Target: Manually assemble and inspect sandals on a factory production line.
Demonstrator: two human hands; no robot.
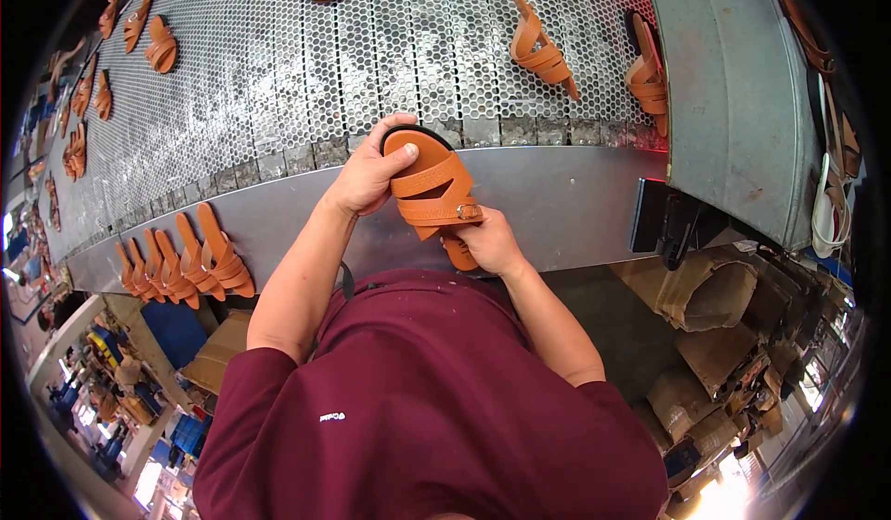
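Above the metal ledge, in front of my body, I hold an orange-brown strappy sandal (pixel 429 184) with a black sole edge and a small buckle. My left hand (pixel 368 175) grips its upper end, thumb pressed on the insole and fingers behind the sole. My right hand (pixel 494 242) is closed on the sandal's lower part, beside the buckle; its fingertips are partly hidden by the straps. Below the straps the other end of the insole shows.
A perforated metal conveyor (pixel 278 93) carries several similar sandals (pixel 541 51). More sandals (pixel 221 256) stand in a row on the ledge (pixel 557 209) at left. A grey metal housing (pixel 733 93) rises at right, above a dark flat device (pixel 649 216) and cardboard boxes (pixel 696 288).
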